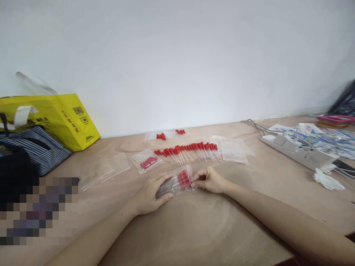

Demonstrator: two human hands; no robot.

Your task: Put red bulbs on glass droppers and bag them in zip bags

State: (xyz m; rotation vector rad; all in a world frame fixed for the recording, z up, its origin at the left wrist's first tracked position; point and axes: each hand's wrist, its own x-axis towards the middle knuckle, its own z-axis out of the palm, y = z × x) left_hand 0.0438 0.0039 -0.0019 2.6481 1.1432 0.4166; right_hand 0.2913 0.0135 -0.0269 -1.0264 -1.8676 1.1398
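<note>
In front of me lies a small clear zip bag (175, 184) with several red-tipped sticks inside, their red tips (183, 178) toward its right end. My left hand (149, 194) grips the left end of this bag, fingers above and thumb below. At the right edge, my right hand (210, 180) pinches the bag between thumb and curled fingers. Just beyond my hands is a row of loose wooden sticks with red tips (188, 148). Another filled zip bag (146, 161) lies left of that row.
Flat zip bags lie at left (116, 168) and right (237, 149); filled bags (166, 136) are by the wall. A yellow bag (80, 122) and striped pouch (47, 147) stand left. At right are a power strip (299, 151), cables and crumpled tissue (328, 180).
</note>
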